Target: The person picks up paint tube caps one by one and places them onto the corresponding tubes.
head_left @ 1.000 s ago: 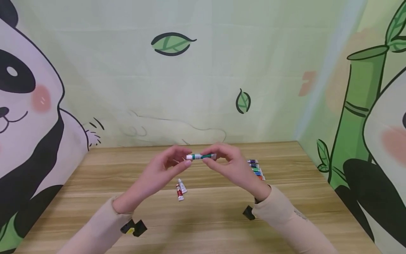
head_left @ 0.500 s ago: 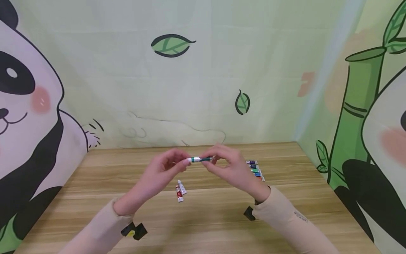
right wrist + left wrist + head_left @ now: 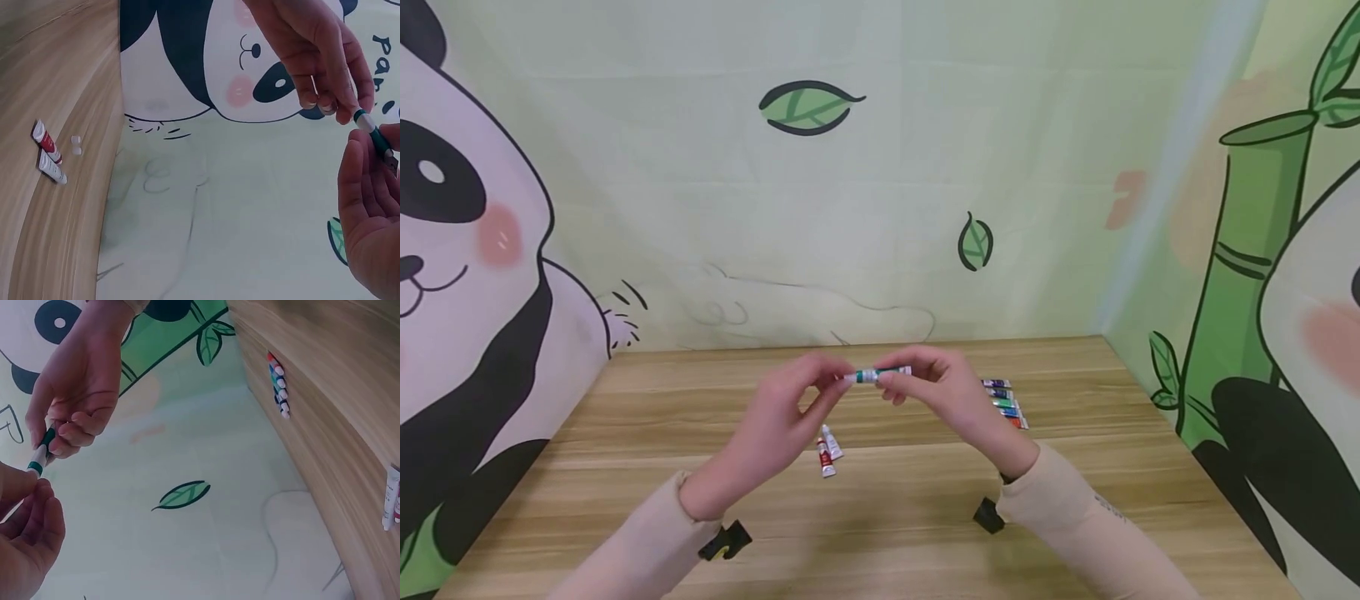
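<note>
A small green-and-white paint tube (image 3: 868, 376) is held level in the air above the table, between both hands. My left hand (image 3: 778, 408) pinches its white cap end between thumb and index finger, which cover most of the cap. The right hand (image 3: 953, 390) grips the tube's body near its flat crimped end, thumb in front. The right wrist view shows that crimped silver end poking out past the right fingers (image 3: 369, 187). Below the left hand, a red-labelled tube (image 3: 825, 457) and a white tube (image 3: 832, 442) lie side by side on the wooden table (image 3: 880, 517).
To the right, beyond the right wrist, several paint tubes (image 3: 1004, 403) in different colours lie in a row. Two small whitish pieces (image 3: 76, 145) rest near the red and white tubes. A panda-print cloth backdrop (image 3: 880, 167) rises behind the table and at both sides.
The left thumb and fingertips have closed over the white cap, and the left hand has turned at the wrist. The right hand keeps its hold on the tube, which has shifted slightly.
</note>
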Demonstrator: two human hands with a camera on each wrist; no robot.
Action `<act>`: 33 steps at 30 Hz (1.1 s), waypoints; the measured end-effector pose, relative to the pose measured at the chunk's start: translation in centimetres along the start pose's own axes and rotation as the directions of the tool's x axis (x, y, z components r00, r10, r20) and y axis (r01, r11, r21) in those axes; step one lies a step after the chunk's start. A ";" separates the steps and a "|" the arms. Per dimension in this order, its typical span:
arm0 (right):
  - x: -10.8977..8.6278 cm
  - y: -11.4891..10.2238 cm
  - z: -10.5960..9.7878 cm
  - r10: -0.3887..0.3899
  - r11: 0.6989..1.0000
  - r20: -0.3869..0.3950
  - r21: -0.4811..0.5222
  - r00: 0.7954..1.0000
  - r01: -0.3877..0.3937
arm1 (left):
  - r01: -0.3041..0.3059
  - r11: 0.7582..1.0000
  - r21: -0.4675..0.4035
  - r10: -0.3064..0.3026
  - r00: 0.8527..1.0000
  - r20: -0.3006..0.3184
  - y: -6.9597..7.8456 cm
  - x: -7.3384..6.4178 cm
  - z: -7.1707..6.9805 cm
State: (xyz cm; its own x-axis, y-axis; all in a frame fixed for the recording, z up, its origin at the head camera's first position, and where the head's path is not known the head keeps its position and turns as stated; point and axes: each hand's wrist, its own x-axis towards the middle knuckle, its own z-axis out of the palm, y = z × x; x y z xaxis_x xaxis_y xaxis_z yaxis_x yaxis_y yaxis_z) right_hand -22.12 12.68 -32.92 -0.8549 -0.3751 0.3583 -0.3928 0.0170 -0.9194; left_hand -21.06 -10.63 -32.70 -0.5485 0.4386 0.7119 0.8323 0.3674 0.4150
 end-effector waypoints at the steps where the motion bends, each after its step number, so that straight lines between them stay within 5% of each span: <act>1: 0.0 0.0 0.0 -0.004 1.000 0.004 -0.002 1.000 0.004 | -0.018 1.000 0.008 0.018 1.000 -0.003 0.0 0.0 0.0; 4: -0.2 0.1 -0.2 -0.048 0.997 0.007 -0.065 0.999 0.048 | 0.016 0.999 -0.030 -0.016 1.000 0.011 0.0 -0.1 0.0; 7: -0.3 0.1 -0.3 -0.164 0.968 0.019 -0.187 0.986 0.165 | 0.136 0.986 -0.102 -0.130 0.990 0.059 0.1 -0.1 -0.2; 13: -0.1 0.3 -0.4 -0.445 0.822 0.104 -0.348 0.890 0.451 | 0.348 0.911 -0.223 -0.315 0.934 0.171 0.4 0.1 -0.6; 18: 0.0 0.5 -0.3 -0.494 0.781 0.115 -0.377 0.862 0.498 | 0.370 0.900 -0.231 -0.332 0.924 0.188 0.4 0.0 -0.5; 21: 0.0 0.6 0.0 -0.469 0.806 0.088 -0.366 0.879 0.466 | 0.365 0.909 -0.201 -0.336 0.927 0.166 0.5 0.0 -0.5; 26: -0.4 0.5 0.6 -0.307 0.900 0.021 -0.318 0.952 0.297 | 0.307 0.942 -0.135 -0.295 0.950 0.099 0.7 -0.1 -0.5; 29: -0.7 0.3 0.7 -0.189 0.948 0.003 -0.260 0.982 0.183 | 0.217 0.971 -0.099 -0.211 0.976 0.061 0.6 -0.2 -0.4; 33: -0.6 0.2 0.6 -0.071 0.986 0.012 -0.149 0.997 0.072 | 0.042 0.999 -0.025 -0.042 0.999 0.013 0.2 -0.3 -0.2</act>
State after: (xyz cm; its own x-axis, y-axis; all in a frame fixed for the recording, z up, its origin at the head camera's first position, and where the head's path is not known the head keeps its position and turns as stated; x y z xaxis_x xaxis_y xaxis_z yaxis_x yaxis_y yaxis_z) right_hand -21.44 12.33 -33.47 -0.8210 -0.3862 0.4205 -0.4991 0.1278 -0.8570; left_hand -20.67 -10.87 -32.68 -0.5838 0.4336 0.6865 0.8103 0.3651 0.4584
